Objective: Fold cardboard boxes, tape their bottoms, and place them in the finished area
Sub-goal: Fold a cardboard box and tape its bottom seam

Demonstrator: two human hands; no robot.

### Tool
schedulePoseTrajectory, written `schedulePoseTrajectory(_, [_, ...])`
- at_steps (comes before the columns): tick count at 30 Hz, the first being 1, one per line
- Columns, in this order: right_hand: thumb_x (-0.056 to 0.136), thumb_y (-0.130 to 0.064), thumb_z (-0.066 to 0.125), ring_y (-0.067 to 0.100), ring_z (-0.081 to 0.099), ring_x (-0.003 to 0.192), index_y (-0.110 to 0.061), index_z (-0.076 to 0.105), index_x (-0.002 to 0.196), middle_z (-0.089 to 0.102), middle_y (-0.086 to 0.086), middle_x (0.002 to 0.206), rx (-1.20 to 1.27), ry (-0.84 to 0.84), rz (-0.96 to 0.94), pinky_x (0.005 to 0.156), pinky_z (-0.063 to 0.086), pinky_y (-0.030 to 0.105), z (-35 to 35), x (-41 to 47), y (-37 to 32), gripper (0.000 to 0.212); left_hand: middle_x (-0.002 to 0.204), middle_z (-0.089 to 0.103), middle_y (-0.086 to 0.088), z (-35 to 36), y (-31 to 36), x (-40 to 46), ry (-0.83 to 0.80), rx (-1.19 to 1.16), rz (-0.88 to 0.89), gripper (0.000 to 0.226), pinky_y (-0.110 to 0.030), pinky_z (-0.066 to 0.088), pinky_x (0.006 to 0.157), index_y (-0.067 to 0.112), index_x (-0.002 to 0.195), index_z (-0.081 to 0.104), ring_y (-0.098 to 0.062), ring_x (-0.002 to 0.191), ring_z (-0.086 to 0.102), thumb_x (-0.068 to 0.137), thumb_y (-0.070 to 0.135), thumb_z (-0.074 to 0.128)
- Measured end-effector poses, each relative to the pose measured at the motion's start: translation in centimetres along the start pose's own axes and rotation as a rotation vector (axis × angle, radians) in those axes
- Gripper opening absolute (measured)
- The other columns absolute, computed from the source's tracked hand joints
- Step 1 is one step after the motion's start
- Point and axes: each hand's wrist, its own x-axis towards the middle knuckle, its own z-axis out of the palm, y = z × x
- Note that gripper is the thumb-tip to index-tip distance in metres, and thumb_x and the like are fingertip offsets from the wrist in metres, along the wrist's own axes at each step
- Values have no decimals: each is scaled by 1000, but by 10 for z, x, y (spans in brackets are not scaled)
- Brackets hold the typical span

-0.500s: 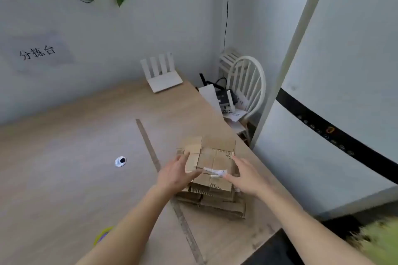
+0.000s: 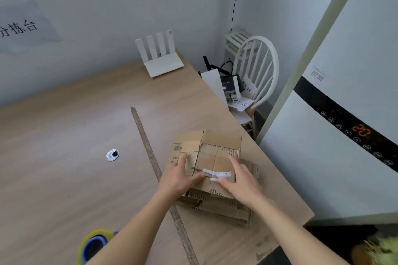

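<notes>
A stack of flattened cardboard boxes (image 2: 217,208) lies on the right part of the wooden table (image 2: 64,135). The top flat box (image 2: 215,146) has a white label strip near its front. My left hand (image 2: 179,179) rests on its left side, fingers stretched forward and thumb lying across the top. My right hand (image 2: 240,180) lies flat on its right side, fingers straight, thumb pointing at the label. A yellow and blue tape roll (image 2: 94,243) sits at the table's near left, partly behind my left forearm.
A strip of brown tape (image 2: 146,144) runs along the tabletop just left of the stack. A round cable hole (image 2: 112,155) is further left. A white router (image 2: 161,60) stands at the back. A white chair (image 2: 258,66) and a tall white appliance (image 2: 344,146) stand right of the table.
The view has tipped down and come closer to the stack. Both hands stay on the top flat box, my left thumb now reaching further across it.
</notes>
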Motion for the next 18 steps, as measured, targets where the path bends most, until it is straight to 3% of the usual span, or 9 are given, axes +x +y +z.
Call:
schedulePoseTrajectory(6, [87,-63,63,18,43,140,-50,3,156,32,-10,158,20,47,-44,99,46,40,0,-19,-24,92,155,43,-6,-19,-6,-24,49,-132,66,120,-44,45,107,47,158,4,-28,137,47,66,75,76])
schedulePoseTrajectory(11, [89,-56,66,21,34,147,-61,-6,150,23,-14,164,71,103,-134,110,40,49,2,-49,-68,95,150,48,-6,-56,-20,-68,127,-238,211,125,-39,46,105,57,154,-1,-26,131,50,68,52,90])
schedulePoseTrajectory(14, [89,-52,69,22,46,138,-67,-11,145,33,-9,161,71,144,-200,106,44,46,16,-81,-108,99,146,53,-2,-83,-46,-110,180,-279,298,130,-43,50,102,64,151,-1,-23,122,56,65,40,94])
schedulePoseTrajectory(18, [88,-51,71,17,59,111,-72,-11,142,53,1,144,37,165,-282,91,47,35,48,-131,-158,100,139,55,2,-113,-103,-176,279,-316,357,130,-46,53,96,67,149,5,-23,114,59,60,35,94])
